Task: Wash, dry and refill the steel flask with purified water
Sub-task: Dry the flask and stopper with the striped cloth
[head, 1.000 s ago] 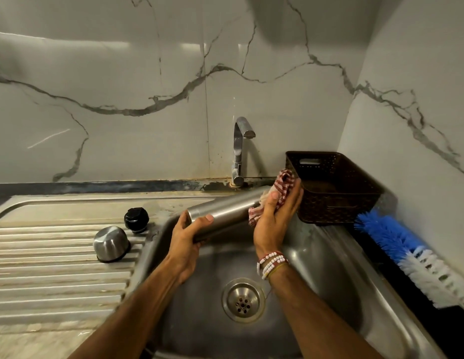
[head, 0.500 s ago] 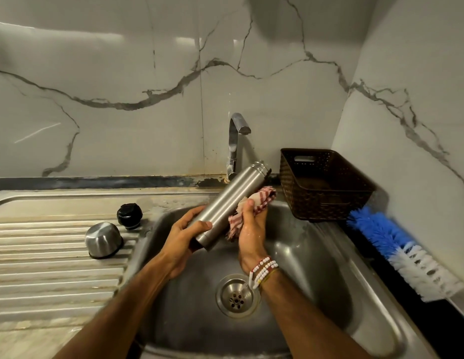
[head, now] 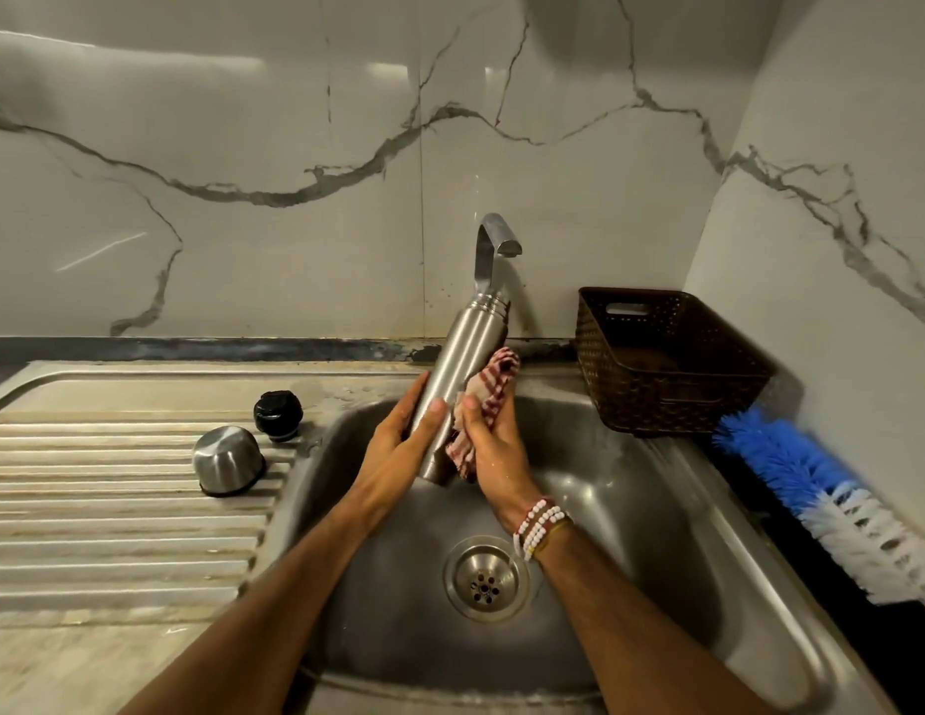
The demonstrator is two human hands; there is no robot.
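Two bare hands meet above the sink, seen from where I watch through the head camera. The left hand is wrapped around the lower part of the steel flask, thumb across its front. The flask tilts, its neck uppermost, in front of the tap behind the sink. The right hand pinches a red-checked cloth and presses it against the flask's right side. Left of the sink, on the ribbed drainboard, sit a black cap and an upturned steel cup. Right of the sink are a brown basket and a blue-and-white brush.
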